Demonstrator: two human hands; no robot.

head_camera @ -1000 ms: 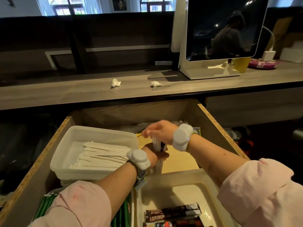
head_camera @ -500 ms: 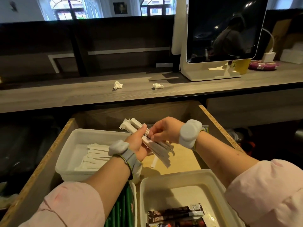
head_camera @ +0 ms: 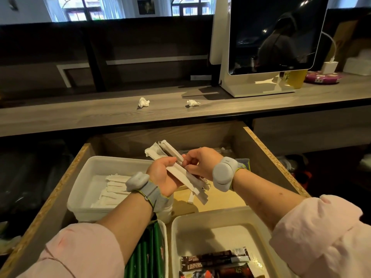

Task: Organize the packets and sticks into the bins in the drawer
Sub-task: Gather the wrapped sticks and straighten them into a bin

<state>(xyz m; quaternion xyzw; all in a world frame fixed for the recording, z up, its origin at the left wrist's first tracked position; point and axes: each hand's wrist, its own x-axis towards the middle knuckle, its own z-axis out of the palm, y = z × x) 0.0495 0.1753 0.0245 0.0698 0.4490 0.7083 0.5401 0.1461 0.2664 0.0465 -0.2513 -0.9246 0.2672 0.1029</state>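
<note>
My left hand [head_camera: 163, 176] grips a bundle of white paper-wrapped sticks [head_camera: 176, 169] above the open wooden drawer [head_camera: 275, 157], tilted with its top end pointing up and left. My right hand [head_camera: 198, 162] pinches the same bundle from the right. Just left of the hands stands a white bin [head_camera: 84, 189] holding several white sticks [head_camera: 112, 189]. A near-left bin holds green sticks [head_camera: 149, 255]. The near-right white bin [head_camera: 180, 227] holds dark packets [head_camera: 216, 259]. One white stick [head_camera: 191, 198] lies loose on the drawer floor.
A wooden counter [head_camera: 80, 117] runs behind the drawer with two crumpled paper balls [head_camera: 143, 102] on it. A white-framed screen [head_camera: 267, 45] stands at its right, beside a purple object [head_camera: 321, 79]. More items lie in shadow at the drawer's back.
The bundle, held upright low in the drawer a second ago, has been lifted and tilted to the upper left. Both hands have risen with it and stay closed on it.
</note>
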